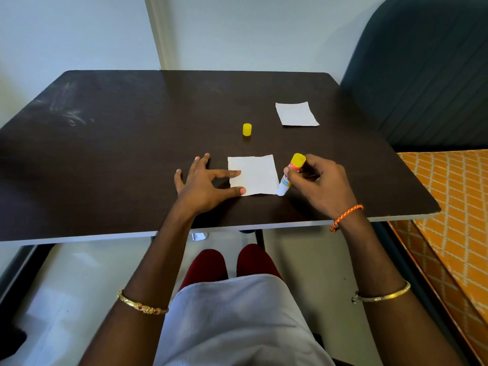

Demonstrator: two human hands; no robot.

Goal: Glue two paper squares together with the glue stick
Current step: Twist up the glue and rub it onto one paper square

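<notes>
Fingers of the left hand spread flat, pinning the near paper square; beside it, the right hand grips the glue stick, tip down to spread.

Your dark brown table looks like smooth laminated wood with a soft sheen and pale scuffs at far left. The near white paper square is matt with a slightly ragged torn top edge; the far white paper square at right looks the same. The loose yellow plastic cap is smooth, as is the white-and-yellow plastic glue stick. You wear glossy gold-coloured metal bangles and an orange braided thread bracelet.
</notes>
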